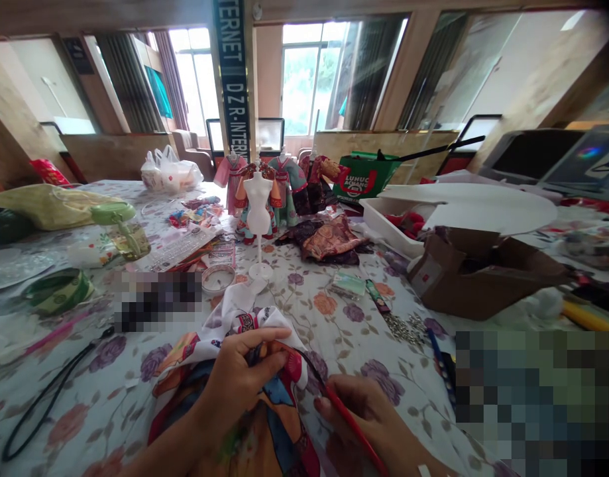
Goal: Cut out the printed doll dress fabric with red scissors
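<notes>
My left hand [249, 371] is closed on a piece of colourful printed fabric [279, 424], pinching its edge between thumb and fingers. The cloth is white at the far end, with orange, blue and red patterns nearer me, and spreads over the table. In my right hand [358, 404] is a slim red-handled tool [351, 417] with a thin, dark, curved end. That end reaches the fabric edge beside my left fingertips; whether it touches is unclear. Beyond the cloth stands a small white dress form [259, 205] on a round base. Behind it are several little dressed forms [287, 179].
A flowered tablecloth [304, 298] covers the table. To the right are a brown cardboard box [453, 285], a white tray [384, 225] and loose metallic bits [406, 328]. On the left lie a green tape roll [58, 291], a lidded jug [122, 232] and a black cord loop [50, 397].
</notes>
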Tool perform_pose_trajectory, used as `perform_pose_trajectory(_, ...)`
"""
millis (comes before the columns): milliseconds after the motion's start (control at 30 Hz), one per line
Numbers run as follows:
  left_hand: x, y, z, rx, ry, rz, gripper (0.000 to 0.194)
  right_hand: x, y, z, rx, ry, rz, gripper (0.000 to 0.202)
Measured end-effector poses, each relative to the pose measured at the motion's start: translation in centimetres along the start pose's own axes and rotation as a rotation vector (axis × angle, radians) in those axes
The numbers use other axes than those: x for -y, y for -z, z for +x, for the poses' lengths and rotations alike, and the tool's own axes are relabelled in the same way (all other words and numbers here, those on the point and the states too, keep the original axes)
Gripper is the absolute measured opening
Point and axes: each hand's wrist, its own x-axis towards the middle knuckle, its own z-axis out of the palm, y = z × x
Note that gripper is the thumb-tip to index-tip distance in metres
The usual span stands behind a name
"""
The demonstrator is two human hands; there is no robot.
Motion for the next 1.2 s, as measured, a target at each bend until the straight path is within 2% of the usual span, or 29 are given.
perform_pose_trajectory(167, -0.08, -0.14, -0.11, 0.017, 0.001, 0.002, 0.027, 0.07, -0.18, -0.12, 0.040, -0.012, 0.020, 0.038)
perform_pose_trajectory(500, 0.24, -0.10, -0.31, 0.039, 0.025, 0.019, 0.026, 0.06, 0.08, 0.24, 0.027, -0.018, 0.043, 0.039)
perform_pose_trajectory(700, 0.29, -0.03, -0.22, 0.065, 0.081, -0.070, 0.028, 0.18, 0.01, 0.23, 0.008, -0.037, 0.048, 0.042)
perform_pose_trajectory(1200, 0.18, -0.11, -0.36, 0.058, 0.060, -0.097, 0.026, 0.18, -0.17, 0.14, -0.001, -0.037, 0.073, 0.042)
